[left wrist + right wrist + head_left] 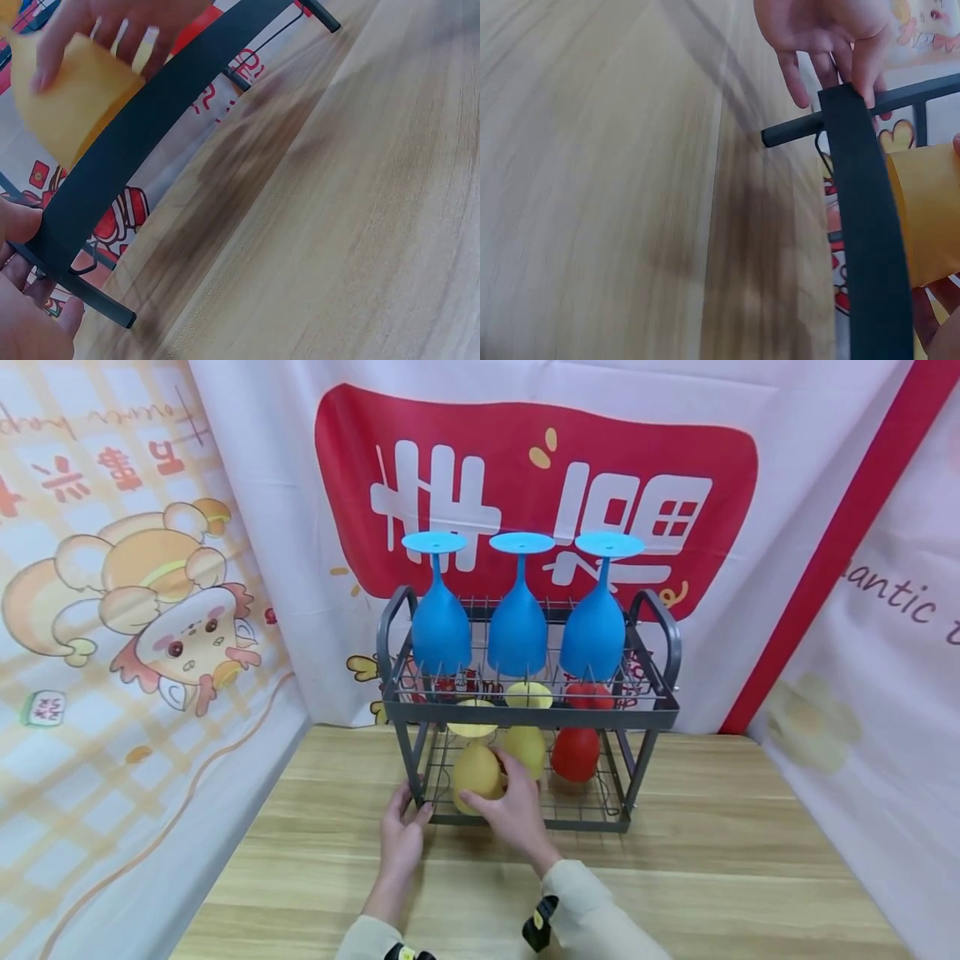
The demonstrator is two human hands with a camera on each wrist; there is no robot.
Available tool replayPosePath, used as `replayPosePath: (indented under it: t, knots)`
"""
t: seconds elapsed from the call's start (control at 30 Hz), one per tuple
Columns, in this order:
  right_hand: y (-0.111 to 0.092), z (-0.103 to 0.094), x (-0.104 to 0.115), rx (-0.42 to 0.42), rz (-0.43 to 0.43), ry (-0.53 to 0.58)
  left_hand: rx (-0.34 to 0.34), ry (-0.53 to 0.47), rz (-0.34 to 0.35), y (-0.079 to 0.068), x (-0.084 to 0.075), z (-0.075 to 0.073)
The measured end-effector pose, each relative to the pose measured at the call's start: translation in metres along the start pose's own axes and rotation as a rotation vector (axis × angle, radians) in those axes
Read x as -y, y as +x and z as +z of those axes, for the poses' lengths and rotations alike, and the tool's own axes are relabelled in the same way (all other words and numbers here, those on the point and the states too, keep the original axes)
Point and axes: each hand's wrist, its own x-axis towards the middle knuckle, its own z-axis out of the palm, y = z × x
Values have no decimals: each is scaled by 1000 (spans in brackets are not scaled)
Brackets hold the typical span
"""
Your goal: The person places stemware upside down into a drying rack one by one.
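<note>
On the lower shelf of a dark metal two-tier rack [525, 718], a yellow goblet [476, 770] stands upside down at the front left. My right hand [517, 806] holds its bowl, thumb at the front and fingers round the right side. At the rack's lower left corner, my left hand [402, 839] grips the frame. The left wrist view shows the left thumb over the dark front bar [112, 165] with fingers behind it. A second yellow goblet [528, 745] and a red goblet [575, 753] are upside down beside the held one.
Three blue goblets [517, 639] stand upside down in a row on the upper shelf. The rack rests on a wood-grain table [712, 860]. Printed cloth [262, 485] hangs behind it and at both sides.
</note>
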Motion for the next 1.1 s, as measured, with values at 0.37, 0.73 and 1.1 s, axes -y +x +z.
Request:
replayPosePath:
  t: [0.37, 0.73, 1.1]
  knots:
    - [21, 33, -6, -56, 61, -116, -13, -2, -11, 4, -1, 0]
    - [30, 46, -9, -100, 170, -198, -3, -10, -11, 1, 0, -1]
    - [33, 48, -11, -139, 268, -244, 10, 4, -14, 1, 3, 0]
